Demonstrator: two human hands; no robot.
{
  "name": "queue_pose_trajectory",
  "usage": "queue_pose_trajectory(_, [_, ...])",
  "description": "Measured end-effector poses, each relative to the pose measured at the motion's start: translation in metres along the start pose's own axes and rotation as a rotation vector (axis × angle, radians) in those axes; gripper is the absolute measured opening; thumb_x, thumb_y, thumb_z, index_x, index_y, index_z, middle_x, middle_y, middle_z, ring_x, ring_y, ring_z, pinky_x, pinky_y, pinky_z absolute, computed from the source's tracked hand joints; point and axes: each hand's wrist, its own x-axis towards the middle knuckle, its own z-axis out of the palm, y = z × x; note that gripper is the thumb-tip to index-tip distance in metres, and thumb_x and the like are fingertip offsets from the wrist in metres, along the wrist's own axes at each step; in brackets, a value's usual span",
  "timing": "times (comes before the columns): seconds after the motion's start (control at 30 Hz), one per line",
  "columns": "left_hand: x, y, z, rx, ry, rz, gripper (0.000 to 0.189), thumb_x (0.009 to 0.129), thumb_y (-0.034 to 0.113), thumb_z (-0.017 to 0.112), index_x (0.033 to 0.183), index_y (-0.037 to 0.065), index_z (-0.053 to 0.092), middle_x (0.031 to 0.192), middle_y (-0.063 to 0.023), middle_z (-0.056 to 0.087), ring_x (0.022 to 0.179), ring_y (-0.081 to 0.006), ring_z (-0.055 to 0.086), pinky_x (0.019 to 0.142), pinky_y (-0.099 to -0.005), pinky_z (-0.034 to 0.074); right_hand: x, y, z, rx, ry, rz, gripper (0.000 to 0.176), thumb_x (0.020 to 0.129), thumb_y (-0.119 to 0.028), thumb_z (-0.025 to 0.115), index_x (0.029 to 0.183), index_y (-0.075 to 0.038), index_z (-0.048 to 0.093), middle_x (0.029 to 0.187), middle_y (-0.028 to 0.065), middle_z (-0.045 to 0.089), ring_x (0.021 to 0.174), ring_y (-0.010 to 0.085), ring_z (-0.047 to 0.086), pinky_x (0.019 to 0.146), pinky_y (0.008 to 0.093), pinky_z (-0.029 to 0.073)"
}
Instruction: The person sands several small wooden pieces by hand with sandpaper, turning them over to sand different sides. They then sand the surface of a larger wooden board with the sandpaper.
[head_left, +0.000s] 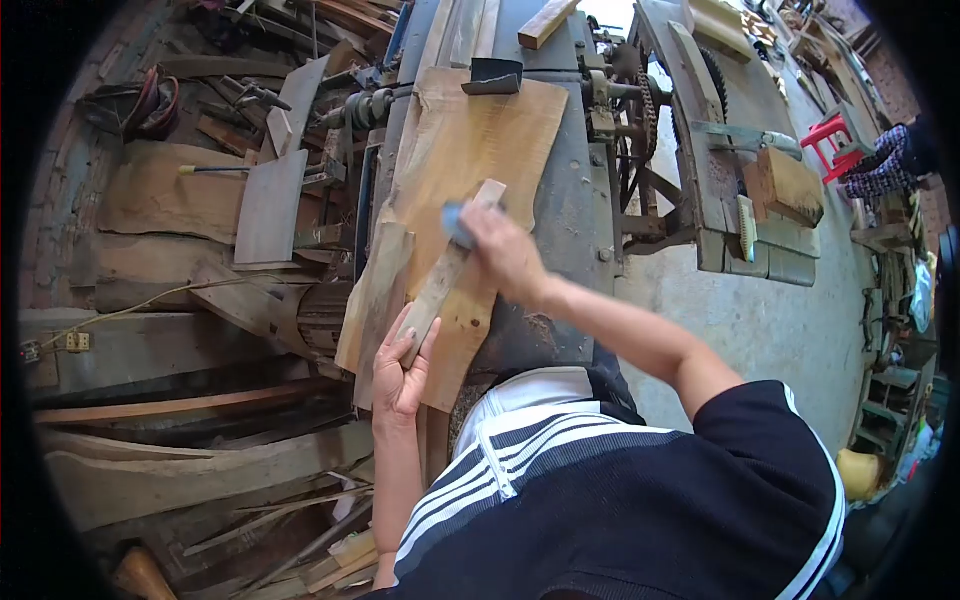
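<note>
A narrow wooden strip [438,287] lies slantwise over a wide, wavy-edged board [515,135]. My left hand [402,375] grips the strip's near end, thumb on top and fingers at its sides. Farther up, my right hand [508,255] is closed on a blue-grey pad [459,225] pressed against the strip; motion blurs both, and the pad looks like folded sandpaper. A curled dark sheet [493,77], like sandpaper, rests on the board's far end. Left of the strip lies a rough wood offcut [376,290].
Beneath the board is a grey metal machine table [570,215]. To the right stands a bench [705,185] with a wooden block [787,187] and a brush [747,228]. Planks [170,195] and scrap crowd the left. A person's patterned sleeve [880,165] shows near a red stool [838,143].
</note>
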Motion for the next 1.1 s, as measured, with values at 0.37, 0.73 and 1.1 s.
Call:
queue_pose_trajectory(0.37, [0.001, -0.007, -0.002, 0.048, 0.007, 0.080, 0.047, 0.097, -0.013, 0.041, 0.143, -0.014, 0.038, 0.145, -0.0279, 0.045, 0.133, -0.0372, 0.050, 0.118, -0.0488, 0.043, -0.003, 0.026, -0.004, -0.151, 0.018, 0.007, 0.047, 0.083, -0.003, 0.059, 0.130, 0.000, 0.056, 0.141, 0.0231, 0.054, 0.134, 0.0353, 0.051, 0.112, 0.0417, 0.043])
queue_pose_trajectory(0.73, [-0.004, -0.012, 0.002, 0.040, 0.017, 0.070, 0.046, 0.096, -0.013, 0.040, 0.142, -0.015, 0.040, 0.148, -0.0264, 0.043, 0.137, -0.0359, 0.046, 0.119, -0.0501, 0.041, -0.010, 0.014, -0.003, -0.162, 0.019, -0.075, 0.048, 0.084, 0.003, 0.053, 0.132, 0.006, 0.054, 0.143, 0.0247, 0.053, 0.136, 0.0366, 0.049, 0.116, 0.0438, 0.038])
queue_pose_trajectory(1.1, [-0.008, -0.017, 0.004, -0.015, 0.026, 0.074, 0.046, 0.096, -0.008, 0.039, 0.142, -0.012, 0.042, 0.147, -0.0254, 0.044, 0.138, -0.0366, 0.044, 0.119, -0.0511, 0.040, -0.010, 0.026, 0.010, -0.115, -0.021, -0.086, 0.056, 0.081, 0.000, 0.061, 0.136, 0.003, 0.054, 0.140, 0.0249, 0.054, 0.133, 0.0401, 0.049, 0.114, 0.0460, 0.039])
